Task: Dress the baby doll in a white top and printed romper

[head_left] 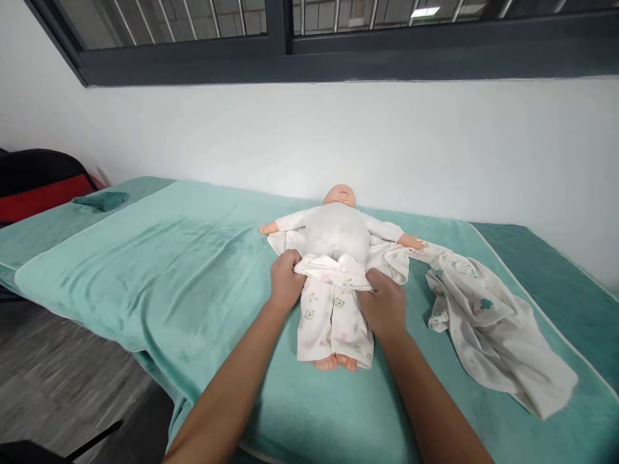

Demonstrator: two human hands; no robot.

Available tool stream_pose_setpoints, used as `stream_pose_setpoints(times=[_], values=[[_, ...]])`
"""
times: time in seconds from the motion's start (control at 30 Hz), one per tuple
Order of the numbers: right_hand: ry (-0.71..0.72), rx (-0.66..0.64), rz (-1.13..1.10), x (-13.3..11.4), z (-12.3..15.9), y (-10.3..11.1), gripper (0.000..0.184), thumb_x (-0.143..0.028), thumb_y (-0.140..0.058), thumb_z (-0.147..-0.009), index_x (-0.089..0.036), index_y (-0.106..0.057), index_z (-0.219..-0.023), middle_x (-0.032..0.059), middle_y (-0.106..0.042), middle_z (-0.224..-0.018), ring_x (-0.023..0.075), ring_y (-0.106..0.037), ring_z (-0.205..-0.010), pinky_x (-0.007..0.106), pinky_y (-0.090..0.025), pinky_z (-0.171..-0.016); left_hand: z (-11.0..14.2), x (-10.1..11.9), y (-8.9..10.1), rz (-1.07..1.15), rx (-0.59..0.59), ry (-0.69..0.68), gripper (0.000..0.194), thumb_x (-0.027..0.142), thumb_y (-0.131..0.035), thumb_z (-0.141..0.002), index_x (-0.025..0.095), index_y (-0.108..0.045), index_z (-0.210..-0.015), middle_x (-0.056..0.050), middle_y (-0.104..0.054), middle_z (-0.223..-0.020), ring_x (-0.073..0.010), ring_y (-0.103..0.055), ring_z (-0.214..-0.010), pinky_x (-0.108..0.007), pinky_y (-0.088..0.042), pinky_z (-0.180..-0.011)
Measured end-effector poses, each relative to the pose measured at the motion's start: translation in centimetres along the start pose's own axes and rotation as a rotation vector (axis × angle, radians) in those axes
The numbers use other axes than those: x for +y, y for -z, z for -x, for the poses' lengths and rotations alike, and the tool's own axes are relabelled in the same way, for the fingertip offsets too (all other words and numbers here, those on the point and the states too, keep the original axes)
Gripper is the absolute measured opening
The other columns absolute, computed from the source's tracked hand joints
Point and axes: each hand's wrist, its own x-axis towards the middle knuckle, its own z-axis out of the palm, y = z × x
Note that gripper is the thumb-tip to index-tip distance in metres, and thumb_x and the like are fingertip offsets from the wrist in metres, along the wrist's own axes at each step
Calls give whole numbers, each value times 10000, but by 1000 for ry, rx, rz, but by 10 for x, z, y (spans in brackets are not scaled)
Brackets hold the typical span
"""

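Note:
A baby doll (338,229) lies on its back on a teal towel (159,270), head toward the wall, arms spread. It wears white printed trousers (333,316) with small animal figures; its bare feet stick out at the near end. My left hand (286,280) is closed on the trousers' waistband at the doll's left hip side. My right hand (384,303) grips the waistband on the other side. A white garment lies open under the doll's torso.
A crumpled white printed cloth (488,322) lies to the right of the doll. The bed runs along a white wall under a dark-framed window (290,45). A black and red chair (39,183) stands at far left. Grey floor (58,386) lies below left.

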Motion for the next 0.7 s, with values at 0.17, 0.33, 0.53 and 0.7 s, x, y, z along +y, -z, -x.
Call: stream_pose_setpoints(times=[0.17,0.33,0.53,0.7], values=[[-131,-59,-289,-1,1,0,63,-258,-515,-761,-239,-456,-766,-12,-565,-733,178,-498,-699,291,-364,-659,4,8,3,94,-124,151,182,179,-581,-707,236,-454,-824,45,-526,-743,-144,-469,-705,-258,-362,-678],[-172,-253,-503,10,7,4,421,-432,-707,-716,-234,-461,-994,9,-565,-933,184,-522,-788,307,-447,-704,17,10,20,233,-344,146,176,278,-636,-790,216,-507,-892,9,-528,-895,-148,-489,-806,-255,-416,-744],[-164,-242,-528,4,32,10,696,-474,-817,-623,-210,-469,-1164,95,-565,-1201,252,-558,-1058,376,-479,-888,43,11,32,169,-287,-62,461,405,-816,-715,220,-505,-1000,-57,-555,-1072,-218,-527,-1036,-342,-437,-928],[-207,-323,-501,-17,45,16,391,-467,-712,-763,-195,-627,-1030,66,-698,-1017,251,-619,-932,363,-482,-814,52,14,28,-63,-298,-94,316,478,-706,-834,221,-521,-832,-30,-606,-857,-215,-552,-847,-359,-421,-827]])
